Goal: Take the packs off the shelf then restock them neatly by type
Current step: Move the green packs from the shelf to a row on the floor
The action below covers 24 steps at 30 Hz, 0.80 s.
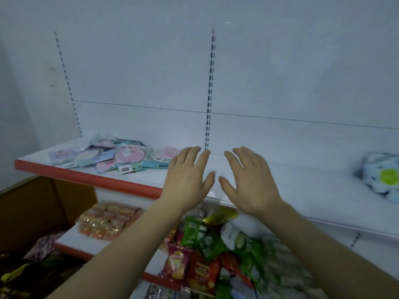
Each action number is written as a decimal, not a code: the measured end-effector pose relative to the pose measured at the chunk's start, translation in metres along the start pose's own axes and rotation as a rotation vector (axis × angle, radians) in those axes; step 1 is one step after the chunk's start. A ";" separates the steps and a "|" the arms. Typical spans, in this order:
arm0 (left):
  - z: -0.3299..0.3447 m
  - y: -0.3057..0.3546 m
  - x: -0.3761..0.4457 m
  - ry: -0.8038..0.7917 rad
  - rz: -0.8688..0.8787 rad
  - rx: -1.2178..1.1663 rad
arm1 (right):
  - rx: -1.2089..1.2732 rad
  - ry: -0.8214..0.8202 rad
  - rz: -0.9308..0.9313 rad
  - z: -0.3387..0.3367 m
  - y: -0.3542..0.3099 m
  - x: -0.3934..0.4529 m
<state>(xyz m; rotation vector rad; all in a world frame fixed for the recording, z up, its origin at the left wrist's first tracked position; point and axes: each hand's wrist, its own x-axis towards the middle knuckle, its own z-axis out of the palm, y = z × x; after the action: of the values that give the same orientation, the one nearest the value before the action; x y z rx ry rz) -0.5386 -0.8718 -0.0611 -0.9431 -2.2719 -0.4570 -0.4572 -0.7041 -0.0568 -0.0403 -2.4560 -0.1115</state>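
A loose heap of pastel packs is lying near the left end of the upper shelf, close to its red front edge. A pale blue patterned pack is sitting at the far right end. The left hand and right hand are hovering side by side over the shelf's middle, fingers spread, gripping nothing. Snack bags are crowding the lower shelf; a cardboard box is standing at the left.

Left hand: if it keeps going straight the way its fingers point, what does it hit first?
Probably nothing on the shelf: left hand points up toward the white back panel, passing right of the pastel packs. Depth unclear.
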 end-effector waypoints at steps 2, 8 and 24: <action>0.011 0.038 0.012 0.001 0.051 -0.045 | -0.036 0.011 0.051 -0.016 0.036 -0.021; 0.043 0.156 0.040 -0.024 0.189 -0.170 | -0.168 0.046 0.185 -0.065 0.131 -0.091; 0.134 0.372 0.092 -0.142 0.403 -0.322 | -0.377 -0.176 0.585 -0.119 0.348 -0.223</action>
<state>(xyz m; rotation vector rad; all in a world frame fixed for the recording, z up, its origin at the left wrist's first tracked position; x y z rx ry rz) -0.3744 -0.5001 -0.0716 -1.6010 -2.0868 -0.5987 -0.1893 -0.3688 -0.0820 -0.9544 -2.4547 -0.3184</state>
